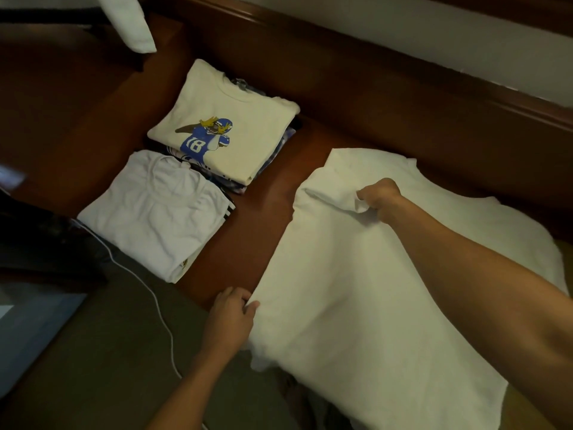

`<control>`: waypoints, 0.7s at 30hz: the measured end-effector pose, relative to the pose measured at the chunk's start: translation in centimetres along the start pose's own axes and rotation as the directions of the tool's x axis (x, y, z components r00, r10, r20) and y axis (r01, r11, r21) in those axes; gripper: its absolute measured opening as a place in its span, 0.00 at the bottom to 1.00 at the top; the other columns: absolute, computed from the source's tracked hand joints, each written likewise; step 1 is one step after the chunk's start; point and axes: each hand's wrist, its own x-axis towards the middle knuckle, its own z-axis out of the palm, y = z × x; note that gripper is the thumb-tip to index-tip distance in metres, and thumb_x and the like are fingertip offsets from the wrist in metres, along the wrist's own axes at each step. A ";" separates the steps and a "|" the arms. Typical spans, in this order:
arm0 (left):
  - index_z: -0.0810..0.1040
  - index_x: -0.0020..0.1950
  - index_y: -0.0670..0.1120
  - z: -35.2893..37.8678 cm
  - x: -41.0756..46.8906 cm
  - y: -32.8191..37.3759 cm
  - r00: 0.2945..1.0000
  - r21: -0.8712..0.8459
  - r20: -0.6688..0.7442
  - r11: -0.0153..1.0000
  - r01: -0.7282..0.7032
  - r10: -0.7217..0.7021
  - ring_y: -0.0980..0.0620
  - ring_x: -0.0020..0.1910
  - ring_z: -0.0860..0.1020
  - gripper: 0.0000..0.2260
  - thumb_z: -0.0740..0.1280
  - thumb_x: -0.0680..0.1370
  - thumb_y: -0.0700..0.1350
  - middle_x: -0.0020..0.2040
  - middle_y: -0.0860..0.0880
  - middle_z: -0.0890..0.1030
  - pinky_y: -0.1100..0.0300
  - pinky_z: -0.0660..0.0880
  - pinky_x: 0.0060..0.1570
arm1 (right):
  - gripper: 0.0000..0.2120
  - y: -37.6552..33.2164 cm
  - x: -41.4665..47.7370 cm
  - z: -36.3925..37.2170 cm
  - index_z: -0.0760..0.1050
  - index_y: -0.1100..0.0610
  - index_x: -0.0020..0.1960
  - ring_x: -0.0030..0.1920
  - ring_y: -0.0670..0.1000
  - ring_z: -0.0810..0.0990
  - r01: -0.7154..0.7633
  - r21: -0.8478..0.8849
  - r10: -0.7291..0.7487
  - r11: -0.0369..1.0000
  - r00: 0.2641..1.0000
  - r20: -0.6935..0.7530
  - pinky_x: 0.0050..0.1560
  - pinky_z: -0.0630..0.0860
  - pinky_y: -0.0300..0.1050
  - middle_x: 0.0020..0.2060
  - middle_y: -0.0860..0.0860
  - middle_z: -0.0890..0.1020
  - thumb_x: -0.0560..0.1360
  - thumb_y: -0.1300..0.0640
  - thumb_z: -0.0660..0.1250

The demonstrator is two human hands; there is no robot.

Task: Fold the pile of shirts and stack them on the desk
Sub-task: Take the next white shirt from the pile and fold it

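White shirt (356, 290) overhangs the worktop's (257, 218) near edge; our left hand (231, 313) pinches its near corner, right hand (380, 197) a far fold.

body check | your left hand (231, 315): bare, thumb and knuckles visible | your left forearm (186, 389): bare all the way to the bottom frame edge | your right hand (379, 198): bare, knuckles visible | your right forearm (483, 283): bare, looks broad close to the lens, cut off by the right edge | fine detail soft in dim light

White shirt (341, 290) spread on desk (257, 218) w/ cream-topped stack (235, 119), white-topped stack (155, 212) alongside
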 end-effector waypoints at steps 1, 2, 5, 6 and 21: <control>0.76 0.54 0.53 0.0 0.1 0.1 1.000 0.009 0.001 1.000 -0.001 0.001 0.56 0.50 0.75 0.06 0.67 0.81 0.53 0.51 0.55 0.74 0.55 0.79 0.53 | 0.17 0.0 -0.2 0.0 0.73 0.63 0.63 0.56 0.57 0.75 0.001 0.005 -0.001 1.000 1.000 0.001 0.54 0.72 0.46 0.59 0.59 0.77 0.80 0.55 0.70; 0.76 0.54 0.53 0.0 0.2 0.1 1.000 0.013 0.001 1.000 -0.001 0.001 0.56 0.50 0.75 0.05 0.67 0.81 0.53 0.51 0.55 0.75 0.55 0.79 0.53 | 0.19 0.0 -0.3 0.0 0.73 0.63 0.66 0.57 0.57 0.75 0.023 0.023 -0.023 0.999 1.000 -0.005 0.56 0.73 0.46 0.63 0.59 0.77 0.80 0.54 0.69; 0.74 0.53 0.55 -0.1 0.0 0.2 1.000 -0.027 -0.025 1.000 0.012 -0.013 0.58 0.48 0.76 0.04 0.65 0.82 0.54 0.50 0.55 0.76 0.56 0.80 0.50 | 0.24 -0.6 -0.7 -0.3 0.68 0.56 0.75 0.68 0.57 0.72 0.194 0.143 -0.191 0.971 0.981 -0.034 0.68 0.72 0.51 0.70 0.55 0.72 0.82 0.51 0.66; 0.73 0.53 0.55 -0.1 -0.1 0.2 0.999 -0.045 -0.029 0.999 0.013 -0.015 0.58 0.47 0.76 0.04 0.65 0.82 0.54 0.50 0.55 0.76 0.56 0.80 0.49 | 0.22 -1.0 -0.9 -0.5 0.68 0.54 0.75 0.68 0.57 0.73 0.239 0.187 -0.237 0.953 0.971 -0.036 0.67 0.72 0.51 0.69 0.53 0.72 0.83 0.50 0.65; 0.78 0.61 0.50 -0.4 -2.2 1.4 0.994 -0.009 -0.053 0.996 -0.092 0.092 0.56 0.53 0.77 0.11 0.67 0.81 0.52 0.55 0.55 0.76 0.61 0.77 0.52 | 0.13 -0.7 -1.5 -5.2 0.76 0.57 0.64 0.51 0.51 0.83 0.080 0.529 -0.125 0.845 0.991 0.051 0.59 0.79 0.53 0.55 0.52 0.82 0.80 0.59 0.69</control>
